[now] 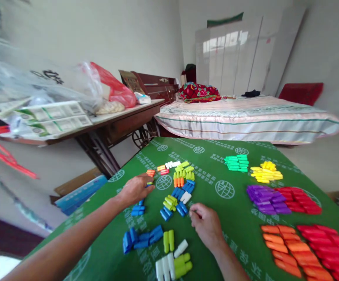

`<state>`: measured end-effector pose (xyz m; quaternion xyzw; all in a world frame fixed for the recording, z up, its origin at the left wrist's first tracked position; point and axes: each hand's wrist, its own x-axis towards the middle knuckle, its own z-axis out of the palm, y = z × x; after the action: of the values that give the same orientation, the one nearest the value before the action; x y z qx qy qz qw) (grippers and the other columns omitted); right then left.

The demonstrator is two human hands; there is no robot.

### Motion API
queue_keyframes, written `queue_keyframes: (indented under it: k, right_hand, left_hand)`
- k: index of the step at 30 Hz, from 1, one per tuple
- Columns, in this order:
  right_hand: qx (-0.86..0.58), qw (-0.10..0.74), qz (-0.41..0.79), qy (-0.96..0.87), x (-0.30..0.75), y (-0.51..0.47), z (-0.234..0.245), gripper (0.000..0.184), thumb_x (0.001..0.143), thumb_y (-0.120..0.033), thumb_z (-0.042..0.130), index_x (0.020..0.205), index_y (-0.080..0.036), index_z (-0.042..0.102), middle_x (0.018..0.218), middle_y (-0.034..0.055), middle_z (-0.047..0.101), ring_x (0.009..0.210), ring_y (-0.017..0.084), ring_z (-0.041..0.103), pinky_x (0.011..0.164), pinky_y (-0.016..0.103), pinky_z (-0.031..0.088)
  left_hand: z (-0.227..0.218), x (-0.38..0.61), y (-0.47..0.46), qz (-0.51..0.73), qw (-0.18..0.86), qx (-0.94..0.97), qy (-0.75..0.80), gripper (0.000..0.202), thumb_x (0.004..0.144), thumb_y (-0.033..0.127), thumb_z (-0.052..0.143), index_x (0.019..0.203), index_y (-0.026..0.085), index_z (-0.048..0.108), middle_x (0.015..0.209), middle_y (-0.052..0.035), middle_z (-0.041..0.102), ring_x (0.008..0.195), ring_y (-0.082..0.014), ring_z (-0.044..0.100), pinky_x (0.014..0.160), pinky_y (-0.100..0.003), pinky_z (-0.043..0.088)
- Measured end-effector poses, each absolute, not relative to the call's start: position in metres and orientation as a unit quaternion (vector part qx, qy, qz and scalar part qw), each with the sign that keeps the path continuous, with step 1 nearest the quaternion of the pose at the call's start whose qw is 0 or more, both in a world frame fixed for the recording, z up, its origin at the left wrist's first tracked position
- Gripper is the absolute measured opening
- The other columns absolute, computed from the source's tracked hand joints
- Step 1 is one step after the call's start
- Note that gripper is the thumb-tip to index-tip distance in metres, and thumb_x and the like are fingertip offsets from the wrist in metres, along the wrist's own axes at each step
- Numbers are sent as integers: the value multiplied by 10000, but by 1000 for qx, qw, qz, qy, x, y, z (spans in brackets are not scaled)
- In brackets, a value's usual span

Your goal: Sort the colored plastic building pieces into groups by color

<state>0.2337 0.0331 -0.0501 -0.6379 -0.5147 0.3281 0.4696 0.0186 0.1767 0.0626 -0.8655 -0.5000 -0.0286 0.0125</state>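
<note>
Left hand [135,189] curls over loose caps [181,187], right hand [206,225] half-closed, holds unclear; six sorted piles [264,199] lie right.

Your left grip [135,189] lies on the green counter [230,210] near blue pieces [138,210]; your right grip [206,224], fingers curled, sits just beside the mixed pile [179,187].

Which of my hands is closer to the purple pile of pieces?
Right. The right hand sits just left of the purple pile; the left hand is farther left, past the mixed loose pieces.
</note>
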Motion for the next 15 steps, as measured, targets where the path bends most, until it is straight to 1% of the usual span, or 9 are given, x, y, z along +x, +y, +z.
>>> queue_keyframes:
  k: [1, 3, 6, 9, 12, 15]
  right_hand:
    - [-635, 472, 335, -511, 234, 33, -53, 234, 800, -326, 472, 807, -195, 665, 556, -10, 597, 507, 134, 532, 471, 213, 354]
    - [-629, 479, 347, -505, 235, 33, -56, 249, 797, -353, 472, 814, -191, 660, 545, -12, 586, 493, 135, 520, 456, 218, 357]
    - [-616, 488, 375, -492, 236, 32, -58, 255, 772, -377, 499, 812, -178, 655, 524, -18, 568, 471, 132, 506, 448, 223, 369]
    - [-603, 499, 402, -475, 237, 29, -56, 292, 757, -411, 524, 835, -158, 647, 515, -24, 555, 450, 127, 493, 436, 227, 376]
    - [-598, 515, 406, -461, 237, 26, -54, 347, 741, -455, 547, 860, -142, 640, 513, -27, 550, 439, 123, 486, 428, 231, 384]
    - [-604, 525, 395, -452, 235, 24, -52, 390, 716, -497, 571, 851, -139, 645, 505, -26, 547, 429, 123, 484, 423, 236, 391]
  left_hand:
    - [58, 0, 171, -20, -3, -861, -508, 287, 804, 375, 472, 959, 248, 678, 1024, -32, 679, 916, -171, 637, 835, -263, 490]
    - [44, -32, 159, -21, -23, -850, -525, 321, 808, 377, 449, 994, 230, 666, 1076, -56, 672, 973, -189, 630, 882, -290, 486]
    - [20, -63, 143, -74, -38, -840, -537, 353, 817, 413, 433, 1004, 220, 661, 1099, -75, 670, 1056, -203, 605, 967, -313, 458]
    - [-1, -76, 131, -134, -42, -826, -545, 415, 836, 468, 399, 1011, 198, 662, 1138, -99, 661, 1120, -222, 576, 1018, -342, 435]
    - [-11, -76, 125, -174, -47, -810, -558, 436, 843, 487, 392, 1017, 191, 661, 1176, -105, 646, 1143, -230, 562, 1033, -367, 429]
    - [-13, -71, 123, -197, -57, -810, -549, 398, 848, 471, 402, 990, 208, 665, 1160, -92, 650, 1121, -222, 569, 1016, -368, 447]
